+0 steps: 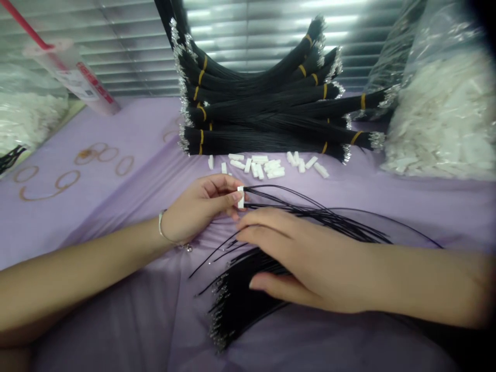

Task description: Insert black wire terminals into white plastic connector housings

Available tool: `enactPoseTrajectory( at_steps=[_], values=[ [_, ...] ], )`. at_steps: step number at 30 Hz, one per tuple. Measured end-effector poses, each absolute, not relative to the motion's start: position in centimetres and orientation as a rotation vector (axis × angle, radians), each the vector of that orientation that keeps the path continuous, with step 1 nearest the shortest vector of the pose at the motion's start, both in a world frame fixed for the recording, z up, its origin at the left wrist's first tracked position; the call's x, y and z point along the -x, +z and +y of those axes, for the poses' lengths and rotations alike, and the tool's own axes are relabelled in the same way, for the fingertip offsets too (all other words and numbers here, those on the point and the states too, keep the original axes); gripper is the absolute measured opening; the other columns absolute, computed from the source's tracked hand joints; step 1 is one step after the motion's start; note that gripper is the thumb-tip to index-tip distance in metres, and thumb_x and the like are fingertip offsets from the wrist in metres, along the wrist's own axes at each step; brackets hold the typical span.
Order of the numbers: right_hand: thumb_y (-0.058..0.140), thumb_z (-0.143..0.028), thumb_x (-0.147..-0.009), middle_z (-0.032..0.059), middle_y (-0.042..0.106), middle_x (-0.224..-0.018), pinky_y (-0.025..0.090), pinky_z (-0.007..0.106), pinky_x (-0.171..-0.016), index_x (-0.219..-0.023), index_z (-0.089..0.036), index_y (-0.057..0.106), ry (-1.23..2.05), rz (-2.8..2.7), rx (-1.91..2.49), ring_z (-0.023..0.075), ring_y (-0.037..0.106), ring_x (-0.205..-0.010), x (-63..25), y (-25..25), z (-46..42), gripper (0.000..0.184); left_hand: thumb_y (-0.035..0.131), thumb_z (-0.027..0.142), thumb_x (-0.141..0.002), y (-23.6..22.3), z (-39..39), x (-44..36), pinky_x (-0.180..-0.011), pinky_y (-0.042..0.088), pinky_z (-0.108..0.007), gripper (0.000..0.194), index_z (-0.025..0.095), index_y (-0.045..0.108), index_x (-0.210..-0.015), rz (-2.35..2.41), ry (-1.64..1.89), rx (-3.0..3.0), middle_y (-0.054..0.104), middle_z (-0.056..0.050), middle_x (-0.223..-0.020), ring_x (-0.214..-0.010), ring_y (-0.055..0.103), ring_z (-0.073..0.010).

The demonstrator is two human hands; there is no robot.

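My left hand [201,206] pinches a small white connector [241,197] with several thin black wires [310,209] running out of it to the right. My right hand [306,261] lies just below it, fingers stretched out over a loose bunch of black wires [236,294] with metal tips on the purple cloth. Its fingertips touch the wires close to the connector, and the thumb rests on the bunch. Several loose white connectors [267,166] lie in a row beyond my hands.
A tall stack of black wire bundles [267,111] tied with yellow bands sits at the back. A clear bag of white connectors [442,113] stands at the right. Rubber bands [96,153] lie at the left, near another bag [27,121] and a red-and-white box [73,75].
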State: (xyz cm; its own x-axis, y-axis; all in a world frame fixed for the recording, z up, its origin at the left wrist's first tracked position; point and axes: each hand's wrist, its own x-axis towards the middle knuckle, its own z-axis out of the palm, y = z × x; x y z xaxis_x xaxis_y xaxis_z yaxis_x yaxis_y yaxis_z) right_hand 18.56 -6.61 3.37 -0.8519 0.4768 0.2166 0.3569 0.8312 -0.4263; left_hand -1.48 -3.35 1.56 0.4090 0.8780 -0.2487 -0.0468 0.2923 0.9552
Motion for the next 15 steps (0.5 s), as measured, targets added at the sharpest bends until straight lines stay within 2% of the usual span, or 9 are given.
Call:
enactPoseTrajectory(
  at_steps=[3,6,12,15],
  values=[
    [0.040,-0.054,-0.087,0.0223,0.033,-0.142,0.027,0.044,-0.108,-0.134,-0.001,0.039,0.531,-2.871,0.625,0.0312,0.027,-0.133,-18.3,2.3,-7.3,0.071,0.066,0.020,-0.074,1.6,-3.4,1.5,-0.057,0.048,-0.014,0.015,0.012,0.057,-0.083,0.934,0.776,-1.039,0.060,0.001,-0.073,-0.057,0.056,-0.0037],
    [0.029,-0.060,-0.087,0.0218,0.020,-0.147,0.020,0.047,-0.111,-0.140,0.000,0.028,0.510,-2.934,0.647,0.0326,0.015,-0.137,-18.2,1.3,-7.3,0.080,0.067,0.020,-0.073,1.5,-3.4,1.5,-0.056,0.047,-0.014,0.018,0.013,0.056,-0.086,0.946,0.764,-0.993,0.059,0.001,-0.074,-0.057,0.055,-0.0033],
    [0.025,-0.062,-0.087,0.0194,0.013,-0.149,0.015,0.044,-0.113,-0.142,-0.002,0.025,0.539,-2.950,0.639,0.0296,0.008,-0.139,-18.2,1.5,-7.2,0.081,0.067,0.019,-0.073,2.5,-3.7,1.6,-0.057,0.046,-0.014,0.016,0.014,0.058,-0.085,0.911,0.852,-1.004,0.060,0.002,-0.073,-0.058,0.054,-0.0033],
    [0.025,-0.062,-0.087,0.0202,0.011,-0.149,0.016,0.042,-0.113,-0.143,-0.002,0.020,0.611,-2.952,0.622,0.0305,0.013,-0.138,-18.1,1.7,-7.1,0.082,0.065,0.018,-0.076,4.2,-4.3,2.0,-0.058,0.046,-0.014,0.011,0.017,0.061,-0.086,0.861,0.873,-1.086,0.061,0.003,-0.073,-0.060,0.053,-0.0033]
  ],
)
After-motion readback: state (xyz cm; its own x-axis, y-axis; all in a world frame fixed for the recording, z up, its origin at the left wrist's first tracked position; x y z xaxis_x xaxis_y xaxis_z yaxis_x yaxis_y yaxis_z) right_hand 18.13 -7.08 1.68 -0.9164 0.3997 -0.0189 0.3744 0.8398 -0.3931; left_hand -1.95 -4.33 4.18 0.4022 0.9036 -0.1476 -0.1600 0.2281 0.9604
